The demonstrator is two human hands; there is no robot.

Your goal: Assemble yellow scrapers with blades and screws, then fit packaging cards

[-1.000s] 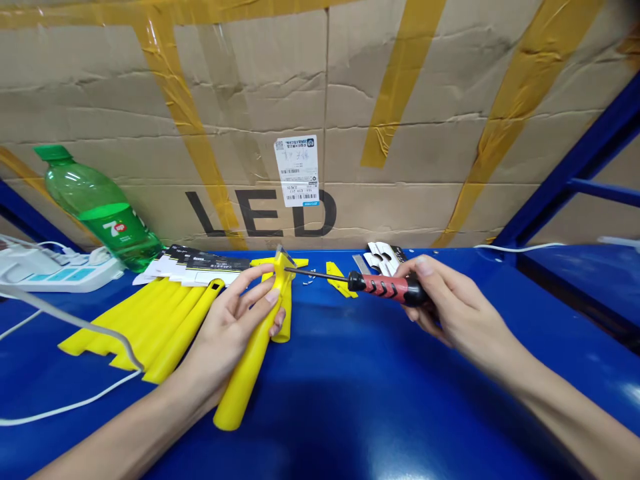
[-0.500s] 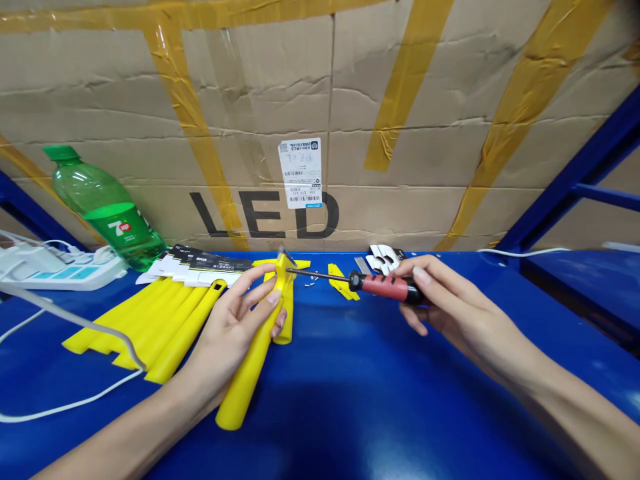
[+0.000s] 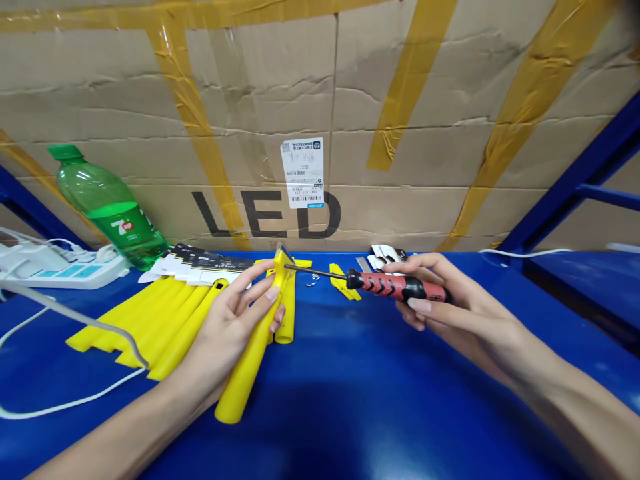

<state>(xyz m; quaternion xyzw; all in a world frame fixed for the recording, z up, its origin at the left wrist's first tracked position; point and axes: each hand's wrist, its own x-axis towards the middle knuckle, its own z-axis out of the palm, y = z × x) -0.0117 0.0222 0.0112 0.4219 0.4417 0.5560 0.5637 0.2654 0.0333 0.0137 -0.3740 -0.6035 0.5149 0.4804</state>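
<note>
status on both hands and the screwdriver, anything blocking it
Left hand gripping a yellow handle. Right hand holding red-and-black screwdriver, tip at the handle's upper end. Nothing visibly blocking the screwdriver's shaft.

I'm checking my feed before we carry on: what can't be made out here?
Head view: the screwdriver's tip, hidden at the head of the held yellow handle.
Head view: part of the rear yellow handle, covered by the left hand and held yellow handle.
Head view: small silver pieces, too small to identify.
Head view: the white label's fine print, too small and blurred.
</note>
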